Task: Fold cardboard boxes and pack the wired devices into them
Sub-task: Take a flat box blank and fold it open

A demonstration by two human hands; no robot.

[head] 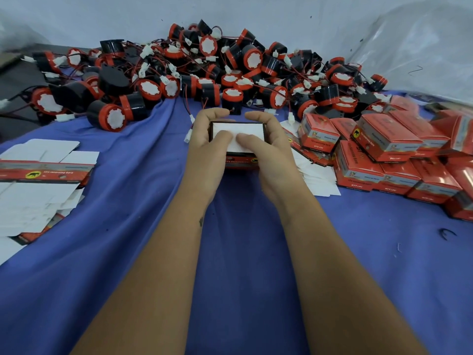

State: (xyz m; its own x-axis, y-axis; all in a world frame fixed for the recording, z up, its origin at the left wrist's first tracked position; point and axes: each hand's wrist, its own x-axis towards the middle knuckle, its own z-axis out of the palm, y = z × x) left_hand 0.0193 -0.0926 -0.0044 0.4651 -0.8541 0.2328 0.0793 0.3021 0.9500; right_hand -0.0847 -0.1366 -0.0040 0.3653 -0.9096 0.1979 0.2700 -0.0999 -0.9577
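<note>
Blue cloth point(143, 201) covers the table; both hands point(238, 142) hold one box point(238, 130), thumbs on its white flap; press evenly, I think.

A cloth point(122, 226) covered the table. The pile of wired devices point(204, 70) lay at the back. Flat unfolded boxes point(38, 180) lay stacked at the left, packed boxes point(399, 160) at the right. Between them, both hands point(212, 147) point(268, 149) held one box point(238, 135).
</note>
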